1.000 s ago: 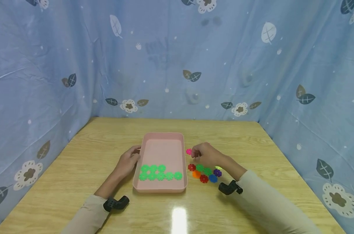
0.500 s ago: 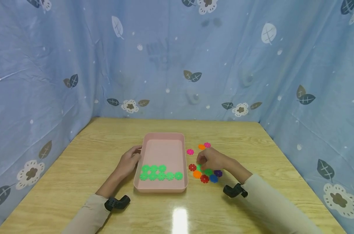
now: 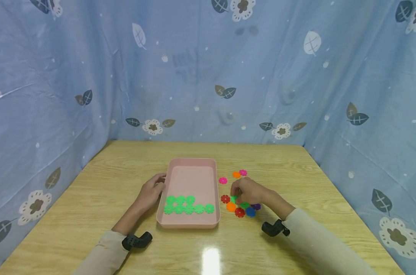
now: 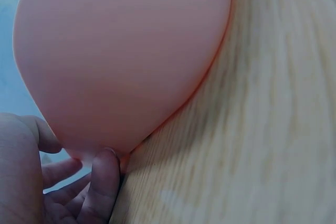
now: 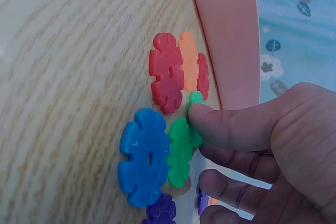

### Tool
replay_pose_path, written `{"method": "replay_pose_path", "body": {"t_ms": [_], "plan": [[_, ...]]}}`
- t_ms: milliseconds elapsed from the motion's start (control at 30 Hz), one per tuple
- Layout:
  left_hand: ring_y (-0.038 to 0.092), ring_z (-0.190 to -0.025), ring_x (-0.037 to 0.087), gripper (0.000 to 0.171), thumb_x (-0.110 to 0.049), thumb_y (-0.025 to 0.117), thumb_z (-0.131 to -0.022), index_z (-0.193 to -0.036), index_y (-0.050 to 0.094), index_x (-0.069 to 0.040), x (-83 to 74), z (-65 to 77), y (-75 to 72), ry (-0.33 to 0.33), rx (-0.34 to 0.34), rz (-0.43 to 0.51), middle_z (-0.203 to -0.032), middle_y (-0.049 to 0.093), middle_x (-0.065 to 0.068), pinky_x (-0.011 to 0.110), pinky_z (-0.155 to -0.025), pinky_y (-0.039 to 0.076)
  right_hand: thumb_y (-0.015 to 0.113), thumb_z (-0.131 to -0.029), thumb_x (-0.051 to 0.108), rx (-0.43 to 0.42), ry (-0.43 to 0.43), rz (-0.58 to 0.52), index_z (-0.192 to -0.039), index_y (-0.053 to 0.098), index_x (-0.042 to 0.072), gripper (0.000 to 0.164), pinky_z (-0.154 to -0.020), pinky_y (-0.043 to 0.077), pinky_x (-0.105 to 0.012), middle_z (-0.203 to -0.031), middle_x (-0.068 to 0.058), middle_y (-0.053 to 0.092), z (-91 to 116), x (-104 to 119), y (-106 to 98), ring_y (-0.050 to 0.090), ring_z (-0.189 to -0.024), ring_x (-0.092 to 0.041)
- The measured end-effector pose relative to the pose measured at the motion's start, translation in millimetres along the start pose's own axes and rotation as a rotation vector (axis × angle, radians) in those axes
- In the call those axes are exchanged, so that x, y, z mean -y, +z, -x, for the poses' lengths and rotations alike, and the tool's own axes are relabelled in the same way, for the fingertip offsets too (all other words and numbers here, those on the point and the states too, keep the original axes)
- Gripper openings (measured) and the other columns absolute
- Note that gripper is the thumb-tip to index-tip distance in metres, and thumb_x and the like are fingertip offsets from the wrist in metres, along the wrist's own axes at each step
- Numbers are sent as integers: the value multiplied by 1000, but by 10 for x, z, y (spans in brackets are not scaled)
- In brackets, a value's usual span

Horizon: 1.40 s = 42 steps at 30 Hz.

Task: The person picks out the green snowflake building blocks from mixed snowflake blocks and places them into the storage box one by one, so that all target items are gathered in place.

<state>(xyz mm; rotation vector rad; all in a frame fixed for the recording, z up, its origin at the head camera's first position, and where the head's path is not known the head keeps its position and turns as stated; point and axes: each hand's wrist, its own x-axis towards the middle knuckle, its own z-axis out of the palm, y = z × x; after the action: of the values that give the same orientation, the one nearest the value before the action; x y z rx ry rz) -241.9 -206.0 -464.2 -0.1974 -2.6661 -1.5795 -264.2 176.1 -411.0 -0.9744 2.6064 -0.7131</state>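
Observation:
A pink tray [image 3: 192, 179] holds two rows of green snowflake discs [image 3: 199, 209] near its front end. My left hand [image 3: 153, 193] grips the tray's left side, its thumb [image 4: 105, 174] against the outer wall. Right of the tray, my right hand [image 3: 250, 191] is low over loose discs, pinching a green snowflake disc [image 5: 195, 97] between thumb and index finger; the thumb hides much of it. Another green disc [image 5: 179, 156] lies right beside it. Around them are a blue disc [image 5: 144, 158], an orange one [image 5: 189, 61], two red ones [image 5: 167, 72] and a purple one [image 5: 161, 211].
Farther back on the wooden table [image 3: 136, 156] lie two pink discs [image 3: 223, 180] and an orange disc [image 3: 236, 174]. A blue patterned curtain [image 3: 194, 76] encloses the table at the back and sides. Each wrist wears a black camera [image 3: 137, 240].
My right hand has moved back from the far discs toward the near cluster, uncovering the pink and orange ones, and settled on a green disc. My left hand stays on the tray.

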Motion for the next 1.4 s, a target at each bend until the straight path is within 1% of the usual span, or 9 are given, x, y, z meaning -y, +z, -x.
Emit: {"method": "replay_pose_path", "body": {"t_ms": [167, 300, 467, 667, 833, 1000, 1200, 1333, 1400], "plan": [[63, -111, 32, 50, -19, 41, -101, -149, 46, -6, 21, 1, 1, 4, 1, -1, -133, 60, 18, 42, -92, 52, 80, -81, -2, -12, 27, 31, -92, 69, 10, 20, -71, 51, -26, -84, 3, 63, -6, -34, 26, 55, -77, -13], [63, -111, 32, 50, -19, 41, -101, -149, 47, -7, 26, -3, -2, 2, -5, 1, -133, 60, 18, 42, -91, 52, 78, -82, -4, -34, 1, 53, -92, 66, 9, 20, -68, 50, -26, -82, 3, 61, 5, -37, 17, 52, -74, -13], [63, -112, 32, 50, -19, 41, -101, -149, 47, -7, 23, -19, -3, 5, -2, 8, -133, 60, 18, 42, -91, 53, 70, -84, -10, -51, -44, 63, -93, 64, 8, 21, -65, 47, -25, -80, 3, 58, 18, -59, 3, 48, -71, -12], [63, -111, 32, 50, -19, 41, -101, -150, 46, -7, -3, -15, -13, -4, -4, 17, -134, 59, 18, 42, -90, 53, 62, -88, -13, -46, -11, 22, -92, 65, 8, 22, -63, 45, -25, -77, 2, 57, 18, -60, -19, 47, -68, -13], [63, -110, 32, 51, -19, 41, -101, -150, 46, -7, 0, -12, -14, -7, 3, 24, -135, 59, 19, 40, -88, 54, 62, -89, -10, -46, 23, 5, -92, 66, 7, 18, -62, 45, -25, -75, 2, 58, 24, -48, -42, 48, -67, -13], [64, -107, 31, 51, -18, 40, -101, -150, 45, -6, 13, -10, -10, -2, 8, 23, -135, 58, 19, 38, -86, 54, 63, -89, -10, -44, 45, -35, -91, 65, 6, 16, -59, 43, -24, -71, 2, 53, 25, -40, -60, 45, -64, -12], [63, -110, 32, 51, -18, 40, -101, -150, 45, -6, 7, -5, -13, -1, 3, 17, -135, 59, 20, 40, -89, 54, 60, -91, -8, -55, 32, -77, -93, 64, 4, 13, -57, 40, -24, -66, 2, 49, 30, -35, -81, 41, -57, -10], [63, -112, 33, 51, -17, 41, -101, -150, 45, -4, 0, -2, -18, 4, 3, 20, -135, 58, 21, 41, -90, 54, 57, -93, -5, -60, 16, -103, -93, 64, 3, 10, -56, 39, -25, -64, 3, 48, 29, -27, -111, 40, -55, -10], [63, -113, 33, 51, -17, 42, -101, -150, 46, -5, -3, -2, -17, 0, 0, 25, -135, 58, 21, 41, -90, 53, 57, -94, -5, -66, 2, -98, -92, 64, 2, 10, -57, 40, -25, -65, 3, 50, 22, -18, -129, 41, -56, -10]]}}
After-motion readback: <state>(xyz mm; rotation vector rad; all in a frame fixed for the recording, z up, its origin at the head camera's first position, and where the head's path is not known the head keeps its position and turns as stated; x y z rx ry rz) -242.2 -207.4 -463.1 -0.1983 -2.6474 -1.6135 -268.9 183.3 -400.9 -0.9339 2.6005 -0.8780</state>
